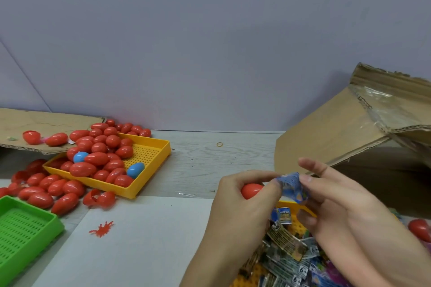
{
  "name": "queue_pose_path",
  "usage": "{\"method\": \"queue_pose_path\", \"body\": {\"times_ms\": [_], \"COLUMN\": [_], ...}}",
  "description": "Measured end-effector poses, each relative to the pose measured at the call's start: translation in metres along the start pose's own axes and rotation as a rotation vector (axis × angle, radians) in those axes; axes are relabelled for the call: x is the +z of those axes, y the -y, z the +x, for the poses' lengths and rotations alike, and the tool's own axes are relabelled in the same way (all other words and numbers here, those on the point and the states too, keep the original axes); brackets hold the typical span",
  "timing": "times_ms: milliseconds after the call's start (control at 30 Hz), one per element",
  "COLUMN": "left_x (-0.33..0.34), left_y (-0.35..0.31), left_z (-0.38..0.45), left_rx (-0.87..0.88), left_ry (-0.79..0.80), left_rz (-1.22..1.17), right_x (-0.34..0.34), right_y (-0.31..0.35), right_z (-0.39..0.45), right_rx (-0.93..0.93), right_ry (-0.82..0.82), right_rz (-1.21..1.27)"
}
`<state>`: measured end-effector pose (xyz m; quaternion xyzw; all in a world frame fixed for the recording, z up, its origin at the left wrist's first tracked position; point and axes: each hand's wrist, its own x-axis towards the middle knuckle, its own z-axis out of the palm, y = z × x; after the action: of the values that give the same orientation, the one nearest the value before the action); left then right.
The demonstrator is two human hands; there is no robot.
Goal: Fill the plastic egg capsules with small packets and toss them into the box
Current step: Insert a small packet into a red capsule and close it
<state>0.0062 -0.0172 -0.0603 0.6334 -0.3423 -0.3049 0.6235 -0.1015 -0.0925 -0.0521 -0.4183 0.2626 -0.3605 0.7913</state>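
A: What is your left hand (235, 196) holding?
B: Its curled fingers grip a red egg capsule (250, 190), lower centre-right of the frame.
A: And your right hand (331, 202)?
B: It pinches a crumpled blue packet (292, 185) (both hands touch it), just beside the capsule.

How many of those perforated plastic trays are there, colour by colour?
Yellow: 2, the egg tray and the packet tray, which is mostly covered
Green: 1, the green tray
Total: 3
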Motion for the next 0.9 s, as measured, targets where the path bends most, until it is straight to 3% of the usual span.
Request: {"method": "queue_pose_path", "body": {"times_ms": [100, 367, 533, 700, 900], "left_x": [0.0010, 0.0021, 0.0019, -0.0009, 0.0000], "left_y": [-0.0018, 0.0028, 0.0030, -0.0038, -0.0052], "left_z": [0.0010, 0.0046, 0.0051, 0.0017, 0.0005], "left_rx": [-0.023, -0.076, -0.132, -0.167, -0.180], "left_ry": [0.056, 0.022, 0.130, 0.222, 0.199], "left_rz": [-0.119, -0.269, -0.442, -0.648, -0.586], "right_x": [0.0044, 0.0057, 0.0095, 0.0112, 0.0093], "right_y": [-0.0003, -0.0030, -0.0027, -0.0023, -0.0026], "right_z": [-0.0010, -0.0012, -0.0023, -0.0051, -0.0046], "right_rx": [0.035, 0.048, 0.074, 0.211, 0.285], "right_ry": [0.015, -0.029, -0.084, -0.097, -0.106], "right_rz": [0.028, 0.078, 0.144, 0.198, 0.277]}}
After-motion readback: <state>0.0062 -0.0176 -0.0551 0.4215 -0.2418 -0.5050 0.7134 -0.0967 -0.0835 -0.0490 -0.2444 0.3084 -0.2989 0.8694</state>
